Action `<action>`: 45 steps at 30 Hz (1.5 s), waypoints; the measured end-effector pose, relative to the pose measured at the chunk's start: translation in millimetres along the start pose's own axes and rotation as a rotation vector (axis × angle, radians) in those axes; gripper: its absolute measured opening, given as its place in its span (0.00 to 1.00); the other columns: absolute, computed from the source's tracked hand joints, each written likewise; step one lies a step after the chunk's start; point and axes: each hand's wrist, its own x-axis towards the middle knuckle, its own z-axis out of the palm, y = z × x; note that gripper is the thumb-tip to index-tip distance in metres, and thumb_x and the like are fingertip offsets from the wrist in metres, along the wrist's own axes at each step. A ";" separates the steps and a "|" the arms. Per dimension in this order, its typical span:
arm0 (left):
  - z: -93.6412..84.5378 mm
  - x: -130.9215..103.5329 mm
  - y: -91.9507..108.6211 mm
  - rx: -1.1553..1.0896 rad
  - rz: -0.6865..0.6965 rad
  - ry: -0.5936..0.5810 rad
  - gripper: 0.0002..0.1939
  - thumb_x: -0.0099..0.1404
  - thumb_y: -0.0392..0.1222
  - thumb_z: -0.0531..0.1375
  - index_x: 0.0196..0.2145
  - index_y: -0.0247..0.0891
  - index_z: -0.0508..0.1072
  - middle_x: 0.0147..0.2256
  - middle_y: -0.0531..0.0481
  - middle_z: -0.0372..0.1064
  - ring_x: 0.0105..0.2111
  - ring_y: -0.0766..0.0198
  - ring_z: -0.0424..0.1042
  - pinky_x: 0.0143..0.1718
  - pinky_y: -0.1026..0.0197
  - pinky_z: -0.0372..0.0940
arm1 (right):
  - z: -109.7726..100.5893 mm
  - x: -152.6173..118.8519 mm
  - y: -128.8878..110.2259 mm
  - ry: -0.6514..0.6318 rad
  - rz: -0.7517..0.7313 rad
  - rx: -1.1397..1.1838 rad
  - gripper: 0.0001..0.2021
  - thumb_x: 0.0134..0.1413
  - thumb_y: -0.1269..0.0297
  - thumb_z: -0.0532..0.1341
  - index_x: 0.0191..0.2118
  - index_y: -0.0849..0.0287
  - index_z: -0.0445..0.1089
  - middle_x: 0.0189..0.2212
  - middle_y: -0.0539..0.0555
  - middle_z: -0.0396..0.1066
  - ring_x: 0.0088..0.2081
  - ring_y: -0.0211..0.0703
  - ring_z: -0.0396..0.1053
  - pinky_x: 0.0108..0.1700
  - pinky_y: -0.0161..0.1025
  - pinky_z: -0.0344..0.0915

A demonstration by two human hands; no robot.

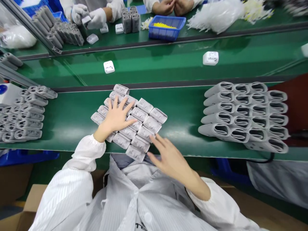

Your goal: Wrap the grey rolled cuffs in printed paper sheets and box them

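A slanted block of grey folded sleeves, set in close rows with printed faces up, lies on the green bench in front of me. My left hand rests flat on the block's left part with its fingers spread, covering several pieces. At the near right edge, my right hand has its fingers stretched out. Its fingertips touch or nearly touch the outer pieces, and nothing is held in it. What the sleeves contain, if anything, cannot be made out.
Stacked grey sleeves stand at the right, and another stack at the left. White adapter-like pieces lie on the green strip beyond. Across it, gloved hands and bare hands of other people work near a blue basket.
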 end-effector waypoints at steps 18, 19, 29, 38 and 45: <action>1.0 98.0 16.7 -0.226 0.571 -0.068 0.63 0.64 0.82 0.67 0.84 0.45 0.59 0.85 0.39 0.51 0.86 0.27 0.44 0.87 0.24 0.33 | -13.6 -7.5 -43.6 -0.430 0.068 0.193 0.44 0.75 0.44 0.65 0.86 0.55 0.55 0.82 0.72 0.60 0.81 0.78 0.62 0.75 0.77 0.70; 0.8 97.8 16.3 -0.224 0.563 -0.071 0.63 0.64 0.82 0.68 0.84 0.45 0.58 0.85 0.39 0.50 0.86 0.27 0.44 0.87 0.24 0.33 | -14.4 -7.4 -42.6 -0.425 0.081 0.210 0.43 0.75 0.45 0.65 0.86 0.54 0.56 0.82 0.71 0.60 0.81 0.76 0.63 0.76 0.76 0.70; -1.2 75.2 11.3 -0.199 0.374 -0.044 0.54 0.72 0.77 0.63 0.83 0.44 0.61 0.85 0.36 0.49 0.87 0.24 0.39 0.85 0.18 0.29 | -32.8 0.1 -20.1 -0.312 0.148 0.361 0.38 0.73 0.49 0.64 0.81 0.58 0.65 0.70 0.67 0.78 0.64 0.66 0.81 0.66 0.68 0.81; -45.7 5.8 -3.2 -0.205 0.000 -0.138 0.56 0.76 0.77 0.58 0.87 0.46 0.45 0.87 0.36 0.37 0.86 0.24 0.46 0.83 0.22 0.52 | -39.6 63.0 58.2 0.075 0.163 0.265 0.35 0.68 0.48 0.65 0.74 0.58 0.71 0.67 0.68 0.80 0.59 0.68 0.83 0.59 0.67 0.84; -58.4 0.4 -65.2 -0.107 0.068 0.049 0.52 0.78 0.78 0.53 0.85 0.43 0.55 0.87 0.39 0.43 0.88 0.33 0.36 0.86 0.25 0.41 | -22.5 71.2 64.1 0.263 0.154 0.009 0.39 0.70 0.46 0.66 0.78 0.63 0.66 0.86 0.77 0.42 0.83 0.88 0.51 0.78 0.85 0.59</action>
